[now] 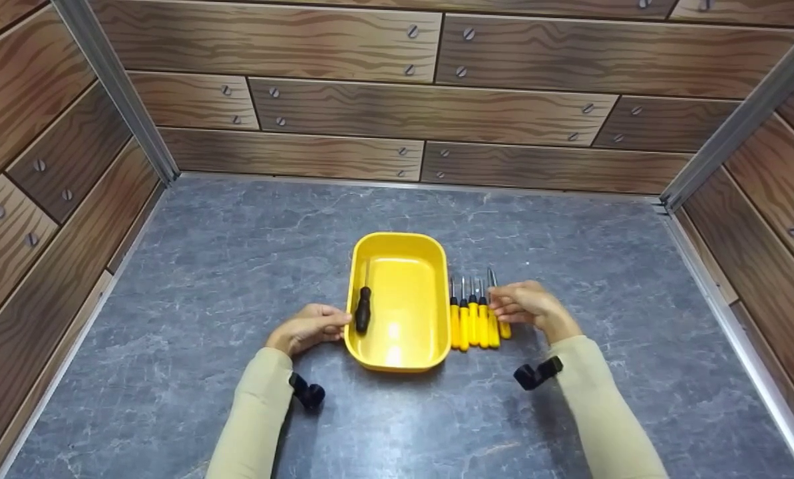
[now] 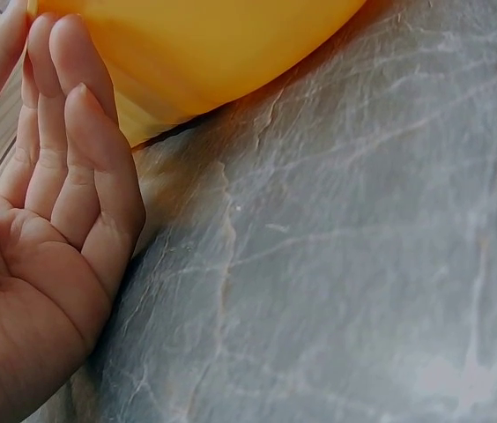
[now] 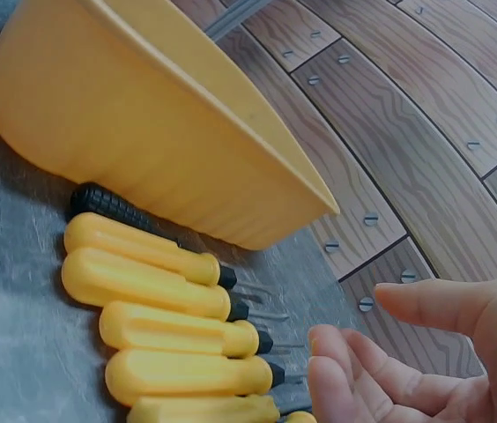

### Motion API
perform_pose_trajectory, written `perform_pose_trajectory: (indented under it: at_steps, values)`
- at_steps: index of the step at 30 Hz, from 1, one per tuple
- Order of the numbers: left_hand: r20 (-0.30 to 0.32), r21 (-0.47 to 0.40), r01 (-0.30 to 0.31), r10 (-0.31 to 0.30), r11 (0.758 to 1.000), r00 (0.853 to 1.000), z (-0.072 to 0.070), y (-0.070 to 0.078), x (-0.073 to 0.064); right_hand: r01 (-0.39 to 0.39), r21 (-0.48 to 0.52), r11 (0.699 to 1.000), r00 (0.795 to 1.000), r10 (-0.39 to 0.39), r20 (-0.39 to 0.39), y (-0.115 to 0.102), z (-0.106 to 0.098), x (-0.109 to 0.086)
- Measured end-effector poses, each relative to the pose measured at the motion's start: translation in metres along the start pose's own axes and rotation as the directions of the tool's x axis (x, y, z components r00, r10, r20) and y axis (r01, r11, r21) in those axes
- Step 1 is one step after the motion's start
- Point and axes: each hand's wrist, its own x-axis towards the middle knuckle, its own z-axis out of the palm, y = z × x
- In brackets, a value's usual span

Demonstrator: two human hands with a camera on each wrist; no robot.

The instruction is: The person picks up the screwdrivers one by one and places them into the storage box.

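A yellow plastic bin (image 1: 397,362) stands on the table. Inside, along its left wall, lies a black-handled screwdriver (image 1: 363,309). My left hand (image 1: 311,327) pinches the bin's left rim; in the left wrist view its fingers lie along the outer wall. To the right of the bin, several yellow-handled screwdrivers (image 1: 473,326) lie in a row, shafts pointing away. A black handle (image 3: 112,204) rests between them and the bin in the right wrist view. My right hand (image 1: 526,306) hovers at the row's right end, over the rightmost yellow-handled tool (image 1: 505,329), thumb and fingers apart.
Wood-patterned panels (image 1: 343,106) wall in the grey marbled table (image 1: 237,233) at the back and both sides, with metal strips at the corners. A black wrist camera (image 1: 307,392) sits on the left sleeve and another camera (image 1: 538,372) on the right.
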Motion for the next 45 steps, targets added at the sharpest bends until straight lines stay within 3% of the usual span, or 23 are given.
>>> perform_pose_trajectory:
  at_steps: [45]
  values:
    - [-0.009,0.004,0.017,-0.017,1.000,1.000,-0.001,-0.001,0.001,-0.082,0.007,0.997,0.995,0.082,-0.057,0.023,-0.021,0.007]
